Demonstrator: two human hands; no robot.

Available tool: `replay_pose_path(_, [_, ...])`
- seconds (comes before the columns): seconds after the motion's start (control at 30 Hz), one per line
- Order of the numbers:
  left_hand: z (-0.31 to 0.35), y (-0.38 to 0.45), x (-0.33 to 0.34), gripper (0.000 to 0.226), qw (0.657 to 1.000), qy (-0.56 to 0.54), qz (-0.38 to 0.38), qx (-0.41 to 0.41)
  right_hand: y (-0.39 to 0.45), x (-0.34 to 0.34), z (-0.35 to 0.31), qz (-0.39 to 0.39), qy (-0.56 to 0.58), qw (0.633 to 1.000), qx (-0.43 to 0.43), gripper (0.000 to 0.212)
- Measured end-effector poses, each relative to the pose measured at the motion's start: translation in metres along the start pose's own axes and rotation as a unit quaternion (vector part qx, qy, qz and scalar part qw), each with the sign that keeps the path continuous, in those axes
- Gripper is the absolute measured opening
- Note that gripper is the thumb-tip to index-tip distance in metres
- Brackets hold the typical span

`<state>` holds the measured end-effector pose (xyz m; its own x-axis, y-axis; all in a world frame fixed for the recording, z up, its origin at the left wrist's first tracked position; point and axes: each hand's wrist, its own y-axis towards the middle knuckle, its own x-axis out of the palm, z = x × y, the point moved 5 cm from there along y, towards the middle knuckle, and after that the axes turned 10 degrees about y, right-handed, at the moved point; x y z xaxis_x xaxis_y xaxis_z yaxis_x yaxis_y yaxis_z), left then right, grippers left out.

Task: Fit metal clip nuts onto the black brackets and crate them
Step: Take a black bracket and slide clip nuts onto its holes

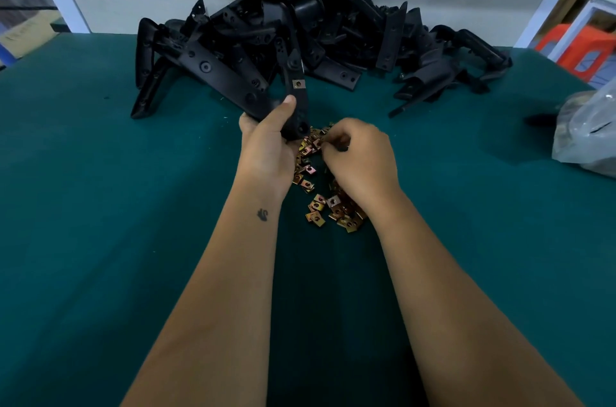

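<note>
My left hand (pixel 266 149) grips a black bracket (pixel 296 96) near its lower end and holds it upright over the table. One brass-coloured clip nut (pixel 298 83) sits fitted on the bracket above my thumb. My right hand (pixel 360 159) lies curled, knuckles up, on a loose heap of clip nuts (pixel 320 206), its fingertips pinching among them. What the fingertips hold is hidden. A big pile of black brackets (pixel 300 33) lies at the back of the table.
The table has a dark green cover (pixel 100 206). A grey plastic bag (pixel 586 133) lies at the right edge. A white wall panel stands behind the pile, with a red stool (pixel 580 49) beyond the table's right corner.
</note>
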<state>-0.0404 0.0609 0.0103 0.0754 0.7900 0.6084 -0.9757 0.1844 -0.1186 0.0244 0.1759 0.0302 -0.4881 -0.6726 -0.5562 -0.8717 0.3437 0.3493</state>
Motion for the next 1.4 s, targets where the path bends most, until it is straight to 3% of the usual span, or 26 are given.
replay_pose_path(0.17, [-0.005, -0.004, 0.005, 0.026, 0.999, -0.014, -0.008, -0.028, 0.003, -0.013, 0.009, 0.06, 0.303, 0.947, 0.085, 0.021])
replay_pose_path(0.33, [-0.007, -0.011, 0.013, 0.051, 0.997, -0.029, -0.017, -0.063, 0.005, -0.015, 0.013, 0.06, 0.434, 0.892, 0.109, 0.026])
replay_pose_path(0.43, [-0.008, -0.014, 0.017, 0.043, 0.997, -0.008, -0.033, -0.069, 0.005, -0.016, 0.014, 0.065, 0.465, 0.875, 0.118, 0.022])
replay_pose_path(0.57, [-0.01, -0.017, 0.022, 0.053, 0.996, 0.01, -0.054, -0.07, 0.004, -0.017, 0.013, 0.07, 0.499, 0.855, 0.124, 0.017])
replay_pose_path(0.87, [-0.013, -0.02, 0.025, 0.052, 0.994, 0.027, -0.076, -0.07, 0.004, -0.019, 0.013, 0.069, 0.542, 0.826, 0.137, 0.016])
replay_pose_path(1.2, [-0.014, -0.018, 0.022, 0.053, 0.995, 0.015, -0.057, -0.079, 0.003, -0.022, 0.015, 0.075, 0.51, 0.847, 0.125, 0.013])
replay_pose_path(1.4, [-0.015, -0.017, 0.021, 0.053, 0.995, 0.008, -0.065, -0.077, 0.004, -0.02, 0.015, 0.065, 0.539, 0.827, 0.144, 0.012])
